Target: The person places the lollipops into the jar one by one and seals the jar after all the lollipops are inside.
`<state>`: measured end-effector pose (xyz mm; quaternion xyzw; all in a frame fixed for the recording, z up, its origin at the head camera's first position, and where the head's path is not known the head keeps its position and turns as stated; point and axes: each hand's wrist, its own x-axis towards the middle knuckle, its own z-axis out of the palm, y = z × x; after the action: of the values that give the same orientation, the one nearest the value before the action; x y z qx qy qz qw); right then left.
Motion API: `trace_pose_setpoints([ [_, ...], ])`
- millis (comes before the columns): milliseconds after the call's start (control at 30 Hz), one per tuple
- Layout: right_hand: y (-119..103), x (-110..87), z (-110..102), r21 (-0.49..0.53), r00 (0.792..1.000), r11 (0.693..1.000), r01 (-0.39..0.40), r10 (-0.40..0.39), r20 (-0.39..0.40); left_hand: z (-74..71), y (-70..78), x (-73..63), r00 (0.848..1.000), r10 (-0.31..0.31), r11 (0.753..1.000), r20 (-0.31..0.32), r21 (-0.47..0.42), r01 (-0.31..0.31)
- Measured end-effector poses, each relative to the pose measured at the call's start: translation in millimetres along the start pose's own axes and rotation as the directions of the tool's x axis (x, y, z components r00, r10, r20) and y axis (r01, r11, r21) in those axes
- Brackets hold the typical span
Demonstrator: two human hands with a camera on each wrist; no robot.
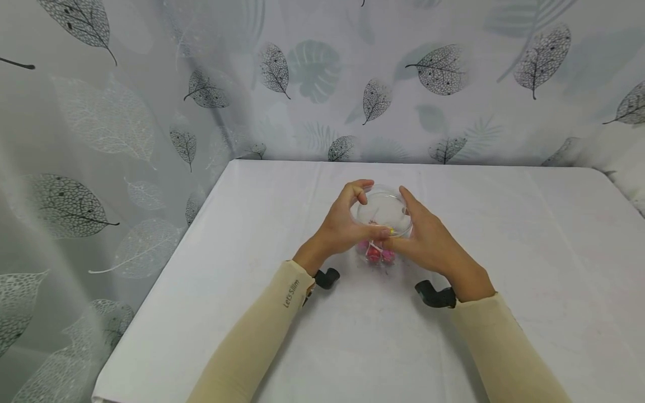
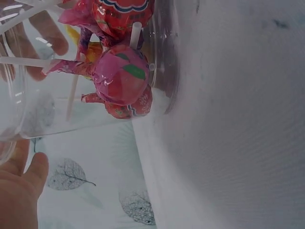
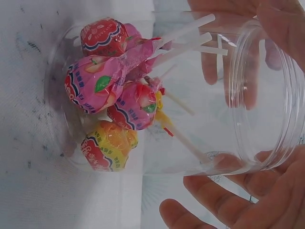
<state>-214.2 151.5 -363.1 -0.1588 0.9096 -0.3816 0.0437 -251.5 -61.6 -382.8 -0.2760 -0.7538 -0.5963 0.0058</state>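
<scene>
A clear round jar (image 1: 384, 208) stands on the white table, held at its upper part by both hands. The left hand (image 1: 339, 226) grips the jar's left side, its thumb across the near edge. From the right, the right hand (image 1: 428, 240) grips the other side, fingers reaching to the far edge. Inside the jar, several wrapped lollipops (image 3: 97, 88) lie heads down with white sticks pointing up. Their wrappers are pink, red and yellow. Ridged clear bands circle the jar's top (image 3: 242, 95); whether a separate lid sits there I cannot tell.
A white cloth covers the table (image 1: 504, 240). Behind and to the left hangs a leaf-patterned curtain (image 1: 322, 112). Black wrist-camera mounts (image 1: 435, 295) stick out below both wrists, near the beige sleeves (image 1: 257, 330).
</scene>
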Motion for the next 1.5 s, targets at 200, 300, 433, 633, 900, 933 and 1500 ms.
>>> trace_pose_setpoints([
  [200, -1, -0.5, -1, 0.016, 1.000, 1.000, 0.014, -0.014, -0.016, 2.9, -0.3, 1.4, 0.999, -0.009, 1.000, 0.050, -0.025, 0.010],
  [300, 0, -1.1, -3, 0.034, 0.999, 0.998, 0.048, -0.047, -0.021, 2.8, 1.3, 2.4, 0.997, -0.013, 1.000, 0.074, -0.005, 0.014],
  [433, 2, -2.5, -7, 0.048, 0.994, 0.993, 0.110, -0.109, -0.020, 1.4, 5.3, 3.9, 0.994, -0.019, 0.998, 0.109, 0.069, 0.012],
  [633, 4, -6.0, -12, 0.065, 0.987, 0.985, 0.160, -0.161, 0.012, 0.3, 6.5, 4.9, 0.989, -0.042, 0.991, 0.143, 0.133, 0.023],
  [900, -1, -4.0, -6, 0.029, 0.986, 0.987, 0.160, -0.158, -0.058, -2.9, -6.9, -2.4, 0.977, -0.134, 0.983, 0.163, 0.146, 0.111],
  [933, -1, -3.1, -3, 0.009, 0.984, 0.987, 0.158, -0.157, -0.078, -2.8, -9.3, -3.2, 0.978, -0.133, 0.982, 0.163, 0.153, 0.108],
  [1500, -1, 1.6, 15, -0.041, 0.913, 0.968, 0.247, -0.247, -0.325, -2.1, -17.0, -5.7, 0.974, -0.170, 0.976, 0.148, 0.158, 0.146],
])
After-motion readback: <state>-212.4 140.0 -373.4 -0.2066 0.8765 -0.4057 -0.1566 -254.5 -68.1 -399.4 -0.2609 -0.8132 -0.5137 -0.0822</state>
